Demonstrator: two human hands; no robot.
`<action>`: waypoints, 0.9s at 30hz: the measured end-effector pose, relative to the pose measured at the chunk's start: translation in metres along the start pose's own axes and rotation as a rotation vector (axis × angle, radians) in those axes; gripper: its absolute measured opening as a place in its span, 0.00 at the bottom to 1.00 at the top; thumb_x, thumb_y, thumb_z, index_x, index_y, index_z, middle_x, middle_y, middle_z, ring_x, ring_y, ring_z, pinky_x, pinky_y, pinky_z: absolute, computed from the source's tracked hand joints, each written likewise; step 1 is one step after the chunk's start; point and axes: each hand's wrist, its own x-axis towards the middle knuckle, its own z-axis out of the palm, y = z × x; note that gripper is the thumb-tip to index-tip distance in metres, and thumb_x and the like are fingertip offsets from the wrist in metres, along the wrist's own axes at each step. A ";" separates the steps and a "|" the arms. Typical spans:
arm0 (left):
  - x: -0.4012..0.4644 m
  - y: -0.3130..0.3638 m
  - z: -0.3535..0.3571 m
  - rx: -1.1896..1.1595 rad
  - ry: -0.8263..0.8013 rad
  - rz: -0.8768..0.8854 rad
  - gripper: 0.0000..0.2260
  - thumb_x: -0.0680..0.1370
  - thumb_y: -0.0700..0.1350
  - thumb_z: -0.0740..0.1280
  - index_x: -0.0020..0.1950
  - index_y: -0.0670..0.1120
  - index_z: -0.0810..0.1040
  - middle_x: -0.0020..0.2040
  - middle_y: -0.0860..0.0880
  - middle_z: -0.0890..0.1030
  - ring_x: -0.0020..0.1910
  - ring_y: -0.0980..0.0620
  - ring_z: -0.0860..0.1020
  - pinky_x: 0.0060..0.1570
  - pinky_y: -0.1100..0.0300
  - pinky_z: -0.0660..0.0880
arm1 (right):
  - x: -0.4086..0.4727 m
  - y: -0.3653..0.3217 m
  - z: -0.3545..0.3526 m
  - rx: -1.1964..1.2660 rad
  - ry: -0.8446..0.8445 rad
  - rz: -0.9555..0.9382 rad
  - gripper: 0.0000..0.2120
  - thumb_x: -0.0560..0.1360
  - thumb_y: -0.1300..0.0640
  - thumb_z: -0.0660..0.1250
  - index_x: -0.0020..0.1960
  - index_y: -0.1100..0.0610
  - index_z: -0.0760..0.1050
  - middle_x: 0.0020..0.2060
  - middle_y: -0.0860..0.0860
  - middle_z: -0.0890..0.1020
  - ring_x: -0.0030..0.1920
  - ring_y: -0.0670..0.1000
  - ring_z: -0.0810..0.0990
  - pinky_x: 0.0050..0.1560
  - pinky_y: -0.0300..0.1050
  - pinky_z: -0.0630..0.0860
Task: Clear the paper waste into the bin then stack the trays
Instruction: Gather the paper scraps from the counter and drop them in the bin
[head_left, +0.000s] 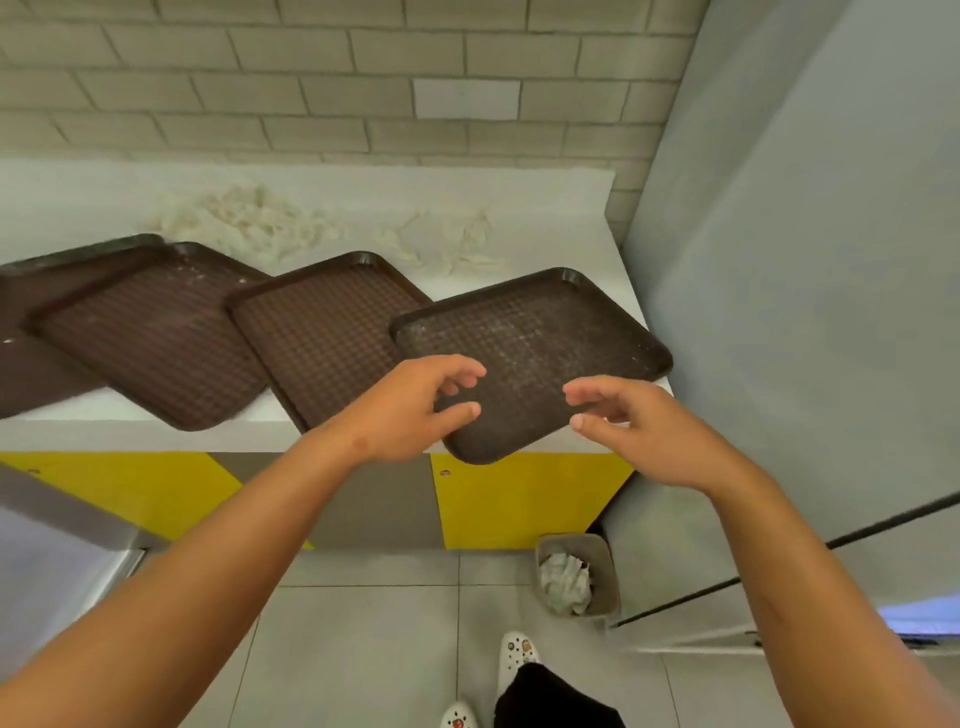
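At the far left of the white worktop (332, 202) lies a dark brown tray (31, 312), partly cut by the picture edge, and a second brown tray (156, 332) lies over its right part, turned at an angle. Just beside it, to the right, lies a third brown tray (322, 332), its near corner reaching over the front edge of the worktop. Behind these trays, near the tiled wall (311, 78), there is a heap of crumpled white paper waste (249, 218), and a smaller heap of paper scraps (452, 244) lies further right, behind the rightmost tray (540, 332). This tray is also brown, with light crumbs or dust on it, and its near corner hangs over the worktop edge above the yellow cabinet front (519, 499). The left hand (415, 405) hovers over the near left part of this tray, fingers loosely curved and spread, holding nothing; if it touches the rim cannot be told. The right hand (639, 431) is over the near right edge of the same tray, fingers also apart and relaxed, with nothing in it. On the floor below, close to a grey cabinet (831, 260) at the right, stands a small bin (605, 566) with crumpled paper (563, 582) inside. Near the bottom, white shoes (514, 654) are seen on the grey floor tiles (363, 649).
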 end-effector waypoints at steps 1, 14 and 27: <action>0.005 -0.004 -0.007 0.002 0.010 -0.005 0.19 0.79 0.52 0.69 0.70 0.57 0.73 0.62 0.61 0.78 0.59 0.64 0.76 0.59 0.62 0.76 | 0.010 -0.004 -0.004 -0.010 -0.006 -0.007 0.19 0.79 0.50 0.69 0.69 0.45 0.75 0.61 0.39 0.80 0.57 0.36 0.79 0.62 0.39 0.75; 0.131 -0.076 -0.076 -0.063 0.044 -0.131 0.18 0.78 0.50 0.70 0.67 0.54 0.75 0.56 0.57 0.80 0.53 0.58 0.80 0.58 0.58 0.78 | 0.185 0.013 -0.064 -0.077 -0.012 -0.021 0.20 0.78 0.46 0.69 0.70 0.43 0.74 0.60 0.39 0.80 0.56 0.40 0.80 0.63 0.46 0.77; 0.260 -0.164 -0.099 0.209 -0.014 -0.226 0.21 0.79 0.51 0.68 0.72 0.54 0.70 0.62 0.52 0.78 0.57 0.52 0.78 0.59 0.56 0.76 | 0.379 0.036 -0.059 -0.210 -0.089 -0.033 0.21 0.80 0.49 0.68 0.72 0.47 0.72 0.72 0.48 0.72 0.66 0.51 0.76 0.61 0.40 0.70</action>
